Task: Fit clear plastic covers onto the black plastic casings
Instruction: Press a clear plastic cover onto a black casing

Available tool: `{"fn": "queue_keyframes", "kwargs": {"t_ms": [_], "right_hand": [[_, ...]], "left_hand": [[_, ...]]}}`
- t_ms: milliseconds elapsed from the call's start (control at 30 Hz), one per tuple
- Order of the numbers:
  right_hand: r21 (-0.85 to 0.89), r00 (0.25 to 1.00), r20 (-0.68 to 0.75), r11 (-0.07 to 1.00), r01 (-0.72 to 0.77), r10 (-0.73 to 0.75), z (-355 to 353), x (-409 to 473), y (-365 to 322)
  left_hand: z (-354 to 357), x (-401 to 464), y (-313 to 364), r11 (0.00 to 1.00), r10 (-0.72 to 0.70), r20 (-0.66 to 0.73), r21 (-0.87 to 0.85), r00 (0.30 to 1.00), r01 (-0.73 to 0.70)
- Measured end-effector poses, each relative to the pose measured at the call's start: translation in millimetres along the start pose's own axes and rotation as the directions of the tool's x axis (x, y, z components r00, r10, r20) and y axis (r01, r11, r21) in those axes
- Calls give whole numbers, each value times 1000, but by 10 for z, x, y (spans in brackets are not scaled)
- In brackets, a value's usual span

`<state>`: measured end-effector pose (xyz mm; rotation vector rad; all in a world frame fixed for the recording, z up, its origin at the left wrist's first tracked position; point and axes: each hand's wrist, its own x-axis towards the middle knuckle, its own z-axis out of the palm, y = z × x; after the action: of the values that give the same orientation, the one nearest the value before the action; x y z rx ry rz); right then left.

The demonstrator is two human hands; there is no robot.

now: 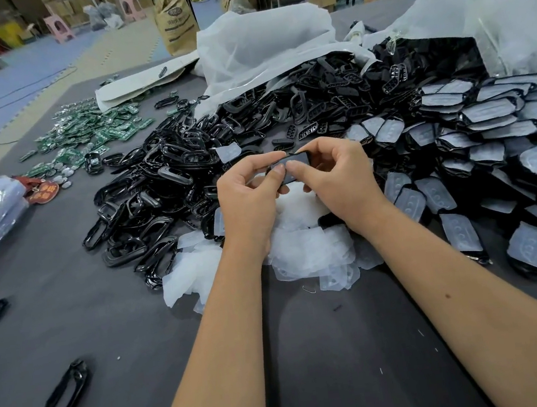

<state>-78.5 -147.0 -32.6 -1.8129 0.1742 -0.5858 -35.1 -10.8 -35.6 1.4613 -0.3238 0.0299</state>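
Here, a black casing point(291, 166) sits raised above the table point(312, 350), caught between the left hand point(248, 199) and the right hand point(335, 181), just over a loose heap of clear covers point(306, 246) that lies near the table's middle. The casing is a small, dark, rounded-rectangular shell with a pale translucent cover lying across its upper face; whether that cover is fully seated cannot be told. The left hand pinches the casing's left end, thumb on top and fingers curled beneath. The right hand grips the right end the same way, its thumb meeting the left thumb on the cover. Both forearms reach in from the near edge, angled toward each other, wrists level.

Left of the hands spreads a pile of black frames point(163, 185). Toward the right edge, finished casings point(490, 149) lie in overlapping rows, spilling from a white bag point(490, 13). Green circuit boards point(89, 134) are scattered toward the far left corner. A single black frame point(61, 403) lies near the near left corner.
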Motion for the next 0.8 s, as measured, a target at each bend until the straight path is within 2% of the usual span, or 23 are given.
{"fn": "queue_keyframes", "kwargs": {"t_ms": [133, 333, 600, 800], "right_hand": [[58, 999, -3, 997, -50, 50, -9, 10, 7], [79, 999, 3, 996, -51, 51, 5, 7, 8], [151, 993, 83, 984, -94, 82, -24, 8, -1], [134, 997, 48, 989, -67, 61, -28, 6, 6]], "left_hand": [[14, 4, -7, 1000, 24, 24, 13, 999, -24], [25, 20, -22, 998, 25, 18, 62, 1000, -26], [10, 39, -34, 998, -4, -1, 67, 1000, 4], [12, 22, -25, 999, -22, -4, 49, 1000, 22]]}}
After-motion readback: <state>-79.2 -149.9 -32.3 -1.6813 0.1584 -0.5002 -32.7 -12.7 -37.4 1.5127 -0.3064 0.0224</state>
